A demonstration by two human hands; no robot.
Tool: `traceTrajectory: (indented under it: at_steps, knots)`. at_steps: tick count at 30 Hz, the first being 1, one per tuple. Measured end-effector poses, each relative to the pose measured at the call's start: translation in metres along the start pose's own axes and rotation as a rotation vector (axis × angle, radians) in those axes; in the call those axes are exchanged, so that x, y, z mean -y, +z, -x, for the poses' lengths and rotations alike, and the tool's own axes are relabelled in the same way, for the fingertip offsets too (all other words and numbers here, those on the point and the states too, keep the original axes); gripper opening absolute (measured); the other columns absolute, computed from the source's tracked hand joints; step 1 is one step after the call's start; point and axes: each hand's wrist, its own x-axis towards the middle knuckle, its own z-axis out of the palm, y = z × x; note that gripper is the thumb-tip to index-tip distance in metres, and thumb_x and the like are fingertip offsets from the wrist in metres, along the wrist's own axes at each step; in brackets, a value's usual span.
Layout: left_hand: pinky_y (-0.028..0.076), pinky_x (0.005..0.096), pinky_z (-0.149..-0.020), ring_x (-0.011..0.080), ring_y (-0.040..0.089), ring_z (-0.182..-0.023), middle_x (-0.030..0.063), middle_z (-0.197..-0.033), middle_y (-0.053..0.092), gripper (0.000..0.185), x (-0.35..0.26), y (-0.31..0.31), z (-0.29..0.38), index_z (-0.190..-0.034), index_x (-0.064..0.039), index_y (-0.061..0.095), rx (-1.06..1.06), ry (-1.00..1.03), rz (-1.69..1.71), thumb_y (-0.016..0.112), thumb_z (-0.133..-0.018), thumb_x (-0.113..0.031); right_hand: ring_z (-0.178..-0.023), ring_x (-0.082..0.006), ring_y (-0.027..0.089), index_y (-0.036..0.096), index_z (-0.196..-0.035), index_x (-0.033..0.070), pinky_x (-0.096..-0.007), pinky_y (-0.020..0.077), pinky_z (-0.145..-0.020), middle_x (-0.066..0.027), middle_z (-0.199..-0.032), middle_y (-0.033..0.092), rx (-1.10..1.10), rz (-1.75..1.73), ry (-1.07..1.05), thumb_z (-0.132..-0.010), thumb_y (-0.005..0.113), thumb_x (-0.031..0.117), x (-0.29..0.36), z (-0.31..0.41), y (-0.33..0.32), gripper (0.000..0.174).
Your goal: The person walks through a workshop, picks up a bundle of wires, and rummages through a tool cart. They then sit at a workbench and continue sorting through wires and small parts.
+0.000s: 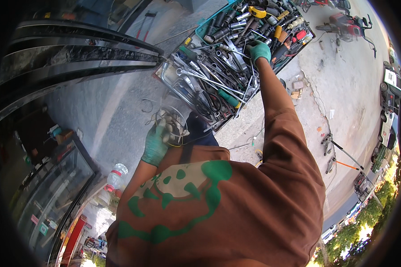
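My left hand (155, 140), in a green knit glove, is closed around a tangled bundle of wires (177, 121) close to my waist. Loops of pale and dark wire stick out past the fingers; what else is inside the grip is hard to make out. My right hand (260, 51), also gloved, reaches out among the hand tools in a wide toolbox (161, 74). Its fingertips are partly hidden, so a grip on any one tool cannot be confirmed. Combination wrenches (225, 60) lie just left of it, and sockets (229, 25) are heaped beyond.
Black metal bars (87, 55) jut in from the left beside the toolbox. A green-handled tool (229, 97) lies at the box's near end. Broken bricks (297, 85) sit on the concrete at right. A plastic bottle (117, 175) stands at lower left; a red scooter (349, 25) is parked far right.
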Motion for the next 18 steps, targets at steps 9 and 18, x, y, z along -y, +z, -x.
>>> traceTrajectory:
  at_steps: [9,18]
  knots:
    - [0.044,0.0239,-0.054,0.0053,0.039,-0.045,0.0005,-0.075,0.058,0.027,-0.003,-0.001,-0.008,-0.110,-0.002,0.059,-0.041,-0.012,0.027,0.053,-0.096,-0.024,-0.073,-0.0204,0.062,0.061,-0.087,0.003,-0.0302,0.0528,-0.068,-0.0083,-0.081,0.065,0.218,-1.824,0.100,-0.083,0.063,0.010,-0.053,-0.007,-0.035,0.009]
    - [0.044,0.0242,-0.054,0.0052,0.038,-0.045,0.0002,-0.075,0.057,0.027,-0.003,0.007,-0.013,-0.109,-0.002,0.060,-0.014,-0.038,0.027,0.053,-0.096,-0.025,-0.087,-0.0243,0.061,0.053,-0.087,0.003,-0.0391,0.0496,-0.089,-0.0117,-0.087,0.060,0.417,-1.486,0.178,-0.079,0.056,0.003,-0.027,0.103,-0.033,0.009]
